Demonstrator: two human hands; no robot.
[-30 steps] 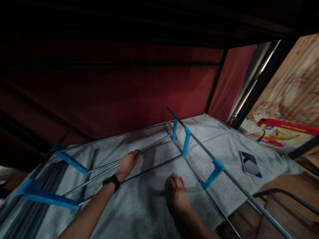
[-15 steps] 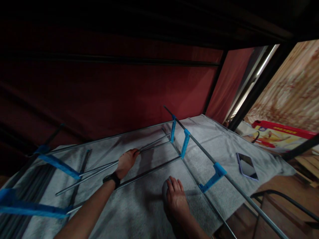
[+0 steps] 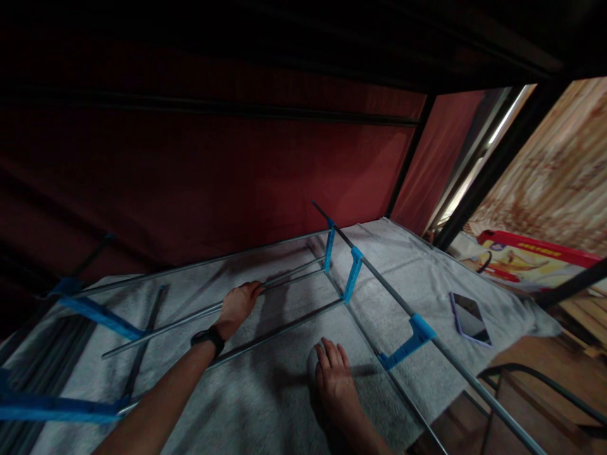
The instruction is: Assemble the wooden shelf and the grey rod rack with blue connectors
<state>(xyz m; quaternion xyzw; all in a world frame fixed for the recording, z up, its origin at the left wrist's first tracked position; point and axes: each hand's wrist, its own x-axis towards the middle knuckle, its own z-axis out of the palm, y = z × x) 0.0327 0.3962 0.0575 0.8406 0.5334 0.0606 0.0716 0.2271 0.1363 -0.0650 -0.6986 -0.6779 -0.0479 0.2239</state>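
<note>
My left hand [image 3: 237, 306], with a dark band on its wrist, is closed around a thin grey metal tube [image 3: 121, 349]. The tube lies along another rod of the frame, and its far end reaches close to a blue plastic connector [image 3: 328, 249]. A second blue connector [image 3: 352, 275] stands beside that one on a long crossing tube [image 3: 389, 287]. My right hand [image 3: 336, 376] lies on the grey blanket [image 3: 265, 398] with fingers extended and holds nothing. To its right is an angled blue connector [image 3: 410, 344].
More blue connectors [image 3: 102, 316] join the frame's left end. Several loose tubes [image 3: 52, 354] lie bundled at far left. A phone [image 3: 470, 318] rests on the blanket at right, near a red and yellow box [image 3: 540, 256]. Dark posts [image 3: 505, 164] and a red curtain [image 3: 265, 183] enclose the back.
My left hand has shifted slightly left with the tube, whose left end has risen closer to the neighbouring rod. The left connectors have shifted a little left. My right hand stays nearly still.
</note>
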